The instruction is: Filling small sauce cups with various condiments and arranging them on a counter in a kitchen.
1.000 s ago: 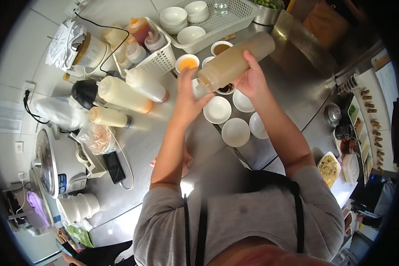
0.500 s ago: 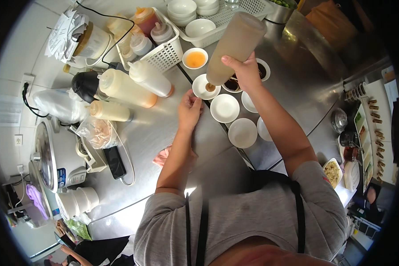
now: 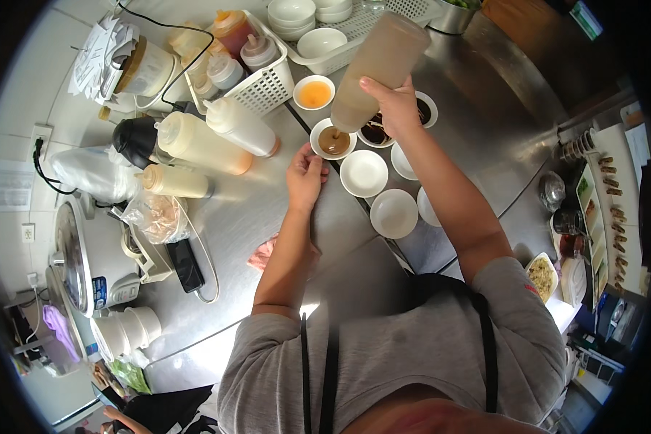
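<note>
My right hand (image 3: pixel 396 108) is wrapped round a large squeeze bottle (image 3: pixel 377 69) of cloudy brownish sauce, tilted with its tip down. Under the tip, a pool of brown sauce (image 3: pixel 333 141) lies in a small white bowl (image 3: pixel 316 150). My left hand (image 3: pixel 307 173) rests at that bowl's near left rim, fingers curled together against it. Close by stand a bare white bowl (image 3: pixel 364 173) and another white bowl (image 3: pixel 394 214). A bowl of orange liquid (image 3: pixel 314 93) sits behind. Beneath my right hand, bowls with dark sauce (image 3: pixel 372 133) are partly hidden.
Several squeeze bottles (image 3: pixel 202 141) lie or lean at the left. A white basket (image 3: pixel 264 90) of sauce bottles stands behind them, beside a rack of stacked bowls (image 3: pixel 291 16). A phone (image 3: pixel 186 265) and a pink cloth (image 3: pixel 262 253) are on the steel counter. A food tray (image 3: pixel 541 278) is at right.
The brown sauce in the small bowl has spread from a small spot into a wider pool. Both hands keep nearly the same place, with the bottle still tilted over the bowl.
</note>
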The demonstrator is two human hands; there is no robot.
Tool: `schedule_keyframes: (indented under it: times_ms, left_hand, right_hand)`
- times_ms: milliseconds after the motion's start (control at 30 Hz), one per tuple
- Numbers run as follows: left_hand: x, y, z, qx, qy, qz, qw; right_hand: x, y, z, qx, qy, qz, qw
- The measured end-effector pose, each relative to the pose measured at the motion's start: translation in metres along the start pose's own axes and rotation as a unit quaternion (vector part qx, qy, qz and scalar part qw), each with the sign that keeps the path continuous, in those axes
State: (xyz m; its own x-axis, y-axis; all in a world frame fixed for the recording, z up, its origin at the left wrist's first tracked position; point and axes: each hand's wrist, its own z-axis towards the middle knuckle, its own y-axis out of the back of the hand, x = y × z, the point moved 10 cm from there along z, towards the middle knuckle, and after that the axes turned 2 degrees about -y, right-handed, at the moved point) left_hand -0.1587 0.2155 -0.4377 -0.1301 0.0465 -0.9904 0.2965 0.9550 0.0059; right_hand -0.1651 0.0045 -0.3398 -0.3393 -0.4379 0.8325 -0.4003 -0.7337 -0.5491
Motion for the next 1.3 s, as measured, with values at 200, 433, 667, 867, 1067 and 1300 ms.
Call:
schedule_keyframes:
  times_ms: [200, 433, 667, 867, 1067, 1300]
  left_hand:
    - [-0.001, 0.001, 0.002, 0.001, -0.007, -0.020, 1.000]
    - [-0.002, 0.001, 0.002, -0.006, 0.001, -0.016, 1.000]
    - [0.001, 0.001, 0.002, -0.007, -0.007, -0.015, 1.000]
    - [0.002, 0.004, 0.003, -0.016, 0.001, -0.020, 1.000]
    - [-0.001, 0.005, 0.003, -0.009, 0.008, -0.033, 0.999]
    - [-0.078, -0.057, -0.020, 0.071, -0.140, -0.060, 0.986]
  right_hand:
    - [0.015, 0.025, -0.020, -0.015, -0.023, 0.098, 0.995]
    - [0.032, 0.021, -0.053, 0.074, -0.012, -0.088, 0.993]
    - [0.052, 0.012, -0.058, 0.076, 0.025, -0.064, 0.995]
    - [0.059, 0.018, -0.052, 0.051, 0.028, -0.031, 0.998]
    - [0.044, 0.037, -0.050, 0.000, 0.024, -0.012, 1.000]
    - [0.004, 0.072, -0.054, -0.101, -0.072, 0.258, 0.958]
